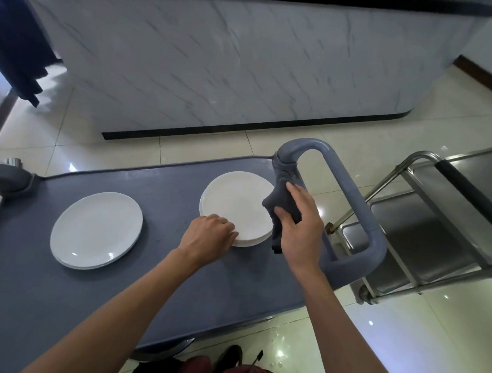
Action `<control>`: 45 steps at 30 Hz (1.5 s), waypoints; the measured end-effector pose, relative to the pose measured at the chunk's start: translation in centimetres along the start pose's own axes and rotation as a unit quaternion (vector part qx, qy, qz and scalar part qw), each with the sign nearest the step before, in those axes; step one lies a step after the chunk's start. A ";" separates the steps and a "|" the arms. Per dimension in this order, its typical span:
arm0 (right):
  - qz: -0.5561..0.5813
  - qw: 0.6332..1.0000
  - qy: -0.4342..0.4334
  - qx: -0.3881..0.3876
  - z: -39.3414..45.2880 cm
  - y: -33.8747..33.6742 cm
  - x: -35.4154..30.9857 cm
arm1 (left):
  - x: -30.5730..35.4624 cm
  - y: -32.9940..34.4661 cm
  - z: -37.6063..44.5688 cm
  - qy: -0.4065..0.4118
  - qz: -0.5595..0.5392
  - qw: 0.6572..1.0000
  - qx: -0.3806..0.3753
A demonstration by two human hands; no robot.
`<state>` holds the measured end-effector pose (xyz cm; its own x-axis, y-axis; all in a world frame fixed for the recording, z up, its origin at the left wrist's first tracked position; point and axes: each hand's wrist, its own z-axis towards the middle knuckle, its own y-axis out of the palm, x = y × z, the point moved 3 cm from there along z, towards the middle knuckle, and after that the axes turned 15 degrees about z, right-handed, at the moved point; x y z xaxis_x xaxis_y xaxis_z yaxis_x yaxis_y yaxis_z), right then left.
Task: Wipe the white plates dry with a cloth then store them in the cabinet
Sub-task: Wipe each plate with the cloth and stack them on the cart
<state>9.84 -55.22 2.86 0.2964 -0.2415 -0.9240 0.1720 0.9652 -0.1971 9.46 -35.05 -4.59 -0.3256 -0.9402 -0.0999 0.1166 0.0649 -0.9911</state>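
A grey cart top (88,292) stands on a glossy tiled floor before a marble-look counter (217,63) (no writing is readable anywhere). At left lies a stack of white plates (96,230). The left hand (207,236) curls its fingers on the near rim of a second stack (236,207). The right hand (301,227) grips a dark grey cloth (281,205) at that stack's right edge. Beside stands a steel trolley (426,232).

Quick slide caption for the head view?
Left hand grips right stack of round white plates on grey cart; right hand holds dark grey cloth.
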 end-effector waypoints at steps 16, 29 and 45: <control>0.033 0.990 -0.004 -0.140 -2.0 16.6 -3.6 | -14.6 0.8 -10.5 -0.240 -0.066 0.967 -0.051; 0.047 0.958 0.037 -0.281 -5.8 33.0 -3.2 | -28.6 5.5 -21.2 -0.498 -0.199 0.841 -0.064; -0.158 0.923 -0.048 -0.348 -9.8 41.4 1.7 | -32.8 8.5 -20.8 -0.513 -0.239 0.821 -0.074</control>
<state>8.26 -14.71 -10.09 0.4227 -0.4970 -0.7578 -0.3713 0.6679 -0.6451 1.65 3.33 -11.60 0.6695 -0.6523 0.3553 0.0660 -0.4243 -0.9031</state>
